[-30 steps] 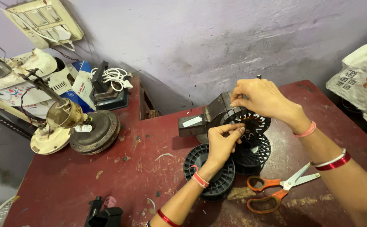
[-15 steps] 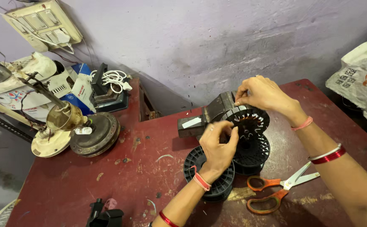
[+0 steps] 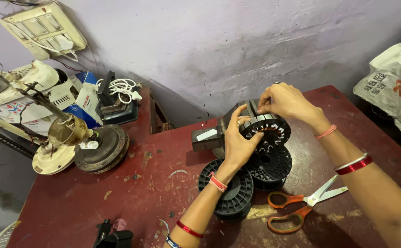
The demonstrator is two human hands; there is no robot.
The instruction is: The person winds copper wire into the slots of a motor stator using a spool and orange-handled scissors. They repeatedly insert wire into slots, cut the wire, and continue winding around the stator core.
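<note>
Gripping a slotted metal stator ring [image 3: 268, 131] at table centre with both hands.

The ring's open face tilts toward the camera, resting on two black spools [image 3: 248, 177]. Left hand [image 3: 238, 142] clamps its 9 o'clock edge, fingers curled; right hand [image 3: 288, 102] pinches the 12 o'clock rim, wrist arched. Orange scissors [image 3: 301, 206] lie at 5 o'clock.

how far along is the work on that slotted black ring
Done: nothing looks wound; the round black slotted stator ring shows bare slots. In hand: the left hand steadies its near side, and the right hand pinches its top edge. Left: the two black plastic spools lie beneath and the orange-handled scissors lie untouched on the dark red table.
</note>
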